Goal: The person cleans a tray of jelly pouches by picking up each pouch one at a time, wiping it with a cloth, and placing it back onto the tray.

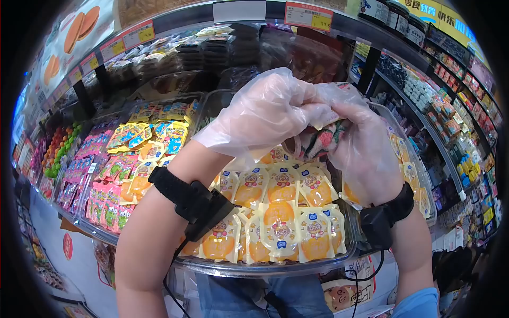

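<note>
My left hand and my right hand both wear clear plastic gloves and meet above a display bin. A small snack packet with a dark, red and white print is between them. My right fingers are closed around its side. At its upper edge my left fingers pinch, partly covering it, so its full shape is hidden. Beneath my hands, rows of yellow-and-cream snack pouches stand in the clear bin. Black straps with small boxes and cables sit on both wrists.
To the left, another bin holds pink packets and yellow-blue packets. Overhead runs a shelf edge with price tags. Stocked shelves line the right side. A cable hangs from my right wrist.
</note>
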`<action>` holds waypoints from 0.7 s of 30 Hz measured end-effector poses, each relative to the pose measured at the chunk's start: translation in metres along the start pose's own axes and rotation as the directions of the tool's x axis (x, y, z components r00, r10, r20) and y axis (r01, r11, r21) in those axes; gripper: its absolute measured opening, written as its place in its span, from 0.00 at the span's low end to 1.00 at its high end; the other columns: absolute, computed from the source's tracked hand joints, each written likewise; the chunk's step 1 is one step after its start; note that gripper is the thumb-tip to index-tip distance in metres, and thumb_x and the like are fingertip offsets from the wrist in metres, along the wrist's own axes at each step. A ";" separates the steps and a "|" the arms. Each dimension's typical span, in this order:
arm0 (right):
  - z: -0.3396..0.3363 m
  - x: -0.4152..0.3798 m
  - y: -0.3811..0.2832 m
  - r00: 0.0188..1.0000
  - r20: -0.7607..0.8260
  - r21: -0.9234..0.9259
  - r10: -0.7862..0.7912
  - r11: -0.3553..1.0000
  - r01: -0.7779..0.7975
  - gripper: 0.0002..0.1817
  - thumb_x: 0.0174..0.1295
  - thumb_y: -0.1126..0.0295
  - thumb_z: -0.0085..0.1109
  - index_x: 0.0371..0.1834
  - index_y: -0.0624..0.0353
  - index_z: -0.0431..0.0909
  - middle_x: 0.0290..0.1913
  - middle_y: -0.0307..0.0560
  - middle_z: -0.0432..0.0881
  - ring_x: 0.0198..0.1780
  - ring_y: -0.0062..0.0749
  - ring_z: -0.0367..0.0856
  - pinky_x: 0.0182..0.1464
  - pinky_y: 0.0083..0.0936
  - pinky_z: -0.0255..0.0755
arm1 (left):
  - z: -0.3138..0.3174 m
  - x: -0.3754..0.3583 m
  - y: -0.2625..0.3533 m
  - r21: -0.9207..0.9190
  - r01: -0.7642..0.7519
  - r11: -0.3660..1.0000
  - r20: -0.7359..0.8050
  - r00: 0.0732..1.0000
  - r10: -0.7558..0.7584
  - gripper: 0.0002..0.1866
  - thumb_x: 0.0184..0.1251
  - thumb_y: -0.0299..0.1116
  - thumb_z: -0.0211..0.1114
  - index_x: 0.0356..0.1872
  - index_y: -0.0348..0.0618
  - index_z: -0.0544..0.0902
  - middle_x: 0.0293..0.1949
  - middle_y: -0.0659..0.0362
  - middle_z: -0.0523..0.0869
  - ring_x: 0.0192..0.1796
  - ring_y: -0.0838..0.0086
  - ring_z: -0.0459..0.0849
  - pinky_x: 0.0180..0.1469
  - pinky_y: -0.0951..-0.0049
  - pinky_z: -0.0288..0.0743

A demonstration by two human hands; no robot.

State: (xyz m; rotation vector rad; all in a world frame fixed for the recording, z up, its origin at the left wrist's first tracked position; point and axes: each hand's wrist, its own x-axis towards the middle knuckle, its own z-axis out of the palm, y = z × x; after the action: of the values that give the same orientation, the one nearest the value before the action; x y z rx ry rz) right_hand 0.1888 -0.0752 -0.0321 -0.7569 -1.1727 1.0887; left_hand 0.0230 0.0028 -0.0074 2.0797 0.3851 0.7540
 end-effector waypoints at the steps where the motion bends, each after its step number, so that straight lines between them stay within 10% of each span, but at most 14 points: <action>1: 0.000 -0.001 -0.001 0.998 0.070 -0.034 -0.003 0.999 0.005 0.15 0.68 0.82 0.49 0.57 0.67 0.75 0.50 0.45 0.82 0.49 0.25 0.81 0.51 0.29 0.78 | -0.001 0.001 -0.002 0.056 -0.013 0.998 0.002 1.000 0.013 0.10 0.71 0.28 0.64 0.45 0.31 0.86 0.26 0.60 0.86 0.25 0.80 0.85 0.24 0.79 0.81; 4: 0.002 -0.002 -0.006 0.978 0.151 0.409 0.141 0.892 -0.191 0.14 0.70 0.80 0.48 0.56 0.67 0.75 0.50 0.45 0.82 0.47 0.27 0.81 0.50 0.30 0.78 | -0.002 0.001 -0.004 0.096 -0.024 0.995 0.014 1.000 0.023 0.10 0.72 0.29 0.63 0.45 0.31 0.86 0.26 0.61 0.85 0.24 0.80 0.85 0.24 0.79 0.81; 8: 0.002 -0.006 -0.002 0.969 0.193 0.349 0.154 0.912 -0.215 0.14 0.72 0.77 0.46 0.58 0.65 0.74 0.51 0.46 0.81 0.49 0.30 0.81 0.52 0.29 0.77 | -0.002 0.000 -0.003 -0.017 0.045 0.999 0.030 0.999 -0.044 0.12 0.72 0.29 0.64 0.50 0.30 0.83 0.32 0.58 0.87 0.24 0.78 0.86 0.24 0.80 0.81; 13: -0.017 -0.005 0.019 0.992 0.099 -0.148 -0.080 0.984 0.094 0.17 0.64 0.82 0.53 0.56 0.65 0.76 0.48 0.49 0.83 0.48 0.34 0.82 0.53 0.30 0.76 | -0.003 0.000 -0.006 0.116 -0.006 0.993 -0.056 0.998 0.012 0.18 0.69 0.30 0.67 0.55 0.30 0.78 0.36 0.56 0.88 0.26 0.77 0.86 0.25 0.80 0.82; 16: -0.014 -0.005 0.015 0.924 0.260 -0.605 -0.280 0.699 0.382 0.18 0.57 0.85 0.58 0.52 0.67 0.79 0.46 0.53 0.84 0.49 0.38 0.83 0.54 0.31 0.76 | -0.005 0.003 -0.014 0.279 -0.056 0.959 -0.134 0.986 0.097 0.18 0.65 0.32 0.71 0.51 0.31 0.79 0.35 0.56 0.87 0.27 0.78 0.84 0.29 0.78 0.80; 21: -0.007 -0.008 -0.006 0.893 0.413 -0.682 -0.180 0.588 0.434 0.19 0.66 0.76 0.55 0.60 0.64 0.76 0.58 0.50 0.80 0.59 0.37 0.79 0.64 0.28 0.69 | -0.009 0.004 -0.016 0.638 -0.152 0.755 -0.191 0.918 0.347 0.21 0.58 0.41 0.77 0.37 0.34 0.77 0.30 0.56 0.83 0.30 0.75 0.78 0.35 0.72 0.76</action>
State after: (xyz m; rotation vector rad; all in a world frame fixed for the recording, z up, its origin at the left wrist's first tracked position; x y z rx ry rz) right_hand 0.1967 -0.0846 -0.0309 -0.9857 -2.0119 0.3573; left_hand 0.0202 0.0204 -0.0151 2.6740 0.5824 1.2485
